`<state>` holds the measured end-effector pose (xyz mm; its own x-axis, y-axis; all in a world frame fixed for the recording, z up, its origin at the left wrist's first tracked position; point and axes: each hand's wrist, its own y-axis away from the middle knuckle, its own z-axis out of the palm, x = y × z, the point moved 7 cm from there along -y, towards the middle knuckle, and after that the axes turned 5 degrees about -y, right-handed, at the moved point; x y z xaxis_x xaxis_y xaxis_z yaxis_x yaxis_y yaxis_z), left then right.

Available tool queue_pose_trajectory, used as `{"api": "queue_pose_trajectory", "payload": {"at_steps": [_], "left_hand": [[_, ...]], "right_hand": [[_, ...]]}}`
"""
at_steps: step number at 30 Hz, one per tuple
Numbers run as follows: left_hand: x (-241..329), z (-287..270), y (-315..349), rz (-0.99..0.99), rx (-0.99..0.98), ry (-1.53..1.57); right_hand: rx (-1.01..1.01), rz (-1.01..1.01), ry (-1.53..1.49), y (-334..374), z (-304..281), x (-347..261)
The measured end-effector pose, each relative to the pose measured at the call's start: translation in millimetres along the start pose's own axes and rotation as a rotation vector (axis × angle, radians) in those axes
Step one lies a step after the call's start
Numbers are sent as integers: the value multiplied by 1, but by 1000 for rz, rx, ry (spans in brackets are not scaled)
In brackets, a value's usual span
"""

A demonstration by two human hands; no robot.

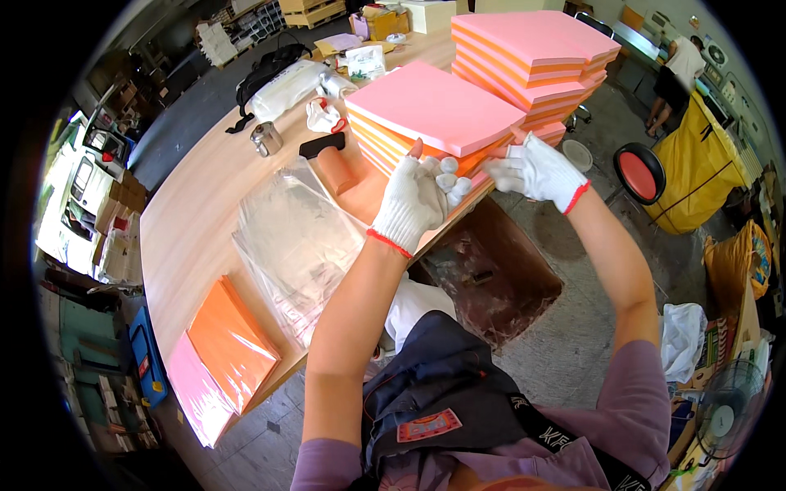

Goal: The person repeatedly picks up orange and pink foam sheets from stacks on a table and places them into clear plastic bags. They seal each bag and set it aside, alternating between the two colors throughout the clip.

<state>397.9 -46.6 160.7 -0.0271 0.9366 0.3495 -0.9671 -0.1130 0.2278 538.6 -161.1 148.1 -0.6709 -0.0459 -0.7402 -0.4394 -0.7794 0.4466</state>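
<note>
The near stack [434, 106] of pink and orange sheets sits at the near edge of the table [196, 204], just in front of the tall stack [532, 57]. The gloved left hand [413, 196] is at its front side, fingers curled, thumb raised against the pink top layer; whether it is clamped on any sheets cannot be determined. The gloved right hand [536, 168] is at the near right corner, thumb by the pink edge, fingers lower down; its grip likewise cannot be confirmed. Principal risk: uneven pressure between the hands could skew the layers, and sheets might slip over the edge toward the brown bin [491, 270] below. Knit gloves may catch more or fewer sheets than intended. The tall stack's layers are out of line, so a knock could shift them. The clear plastic bags [295, 237] lie beside the left forearm and could be dragged by it.
</note>
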Motion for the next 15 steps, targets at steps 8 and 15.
{"api": "queue_pose_trajectory", "payload": {"at_steps": [8, 15], "left_hand": [[-1, -9, 5, 39, -299, -11], [-19, -83, 131, 253, 50, -1512]], "right_hand": [[56, -276, -462, -25, 28, -11], [53, -376, -117, -56, 1, -35]]}}
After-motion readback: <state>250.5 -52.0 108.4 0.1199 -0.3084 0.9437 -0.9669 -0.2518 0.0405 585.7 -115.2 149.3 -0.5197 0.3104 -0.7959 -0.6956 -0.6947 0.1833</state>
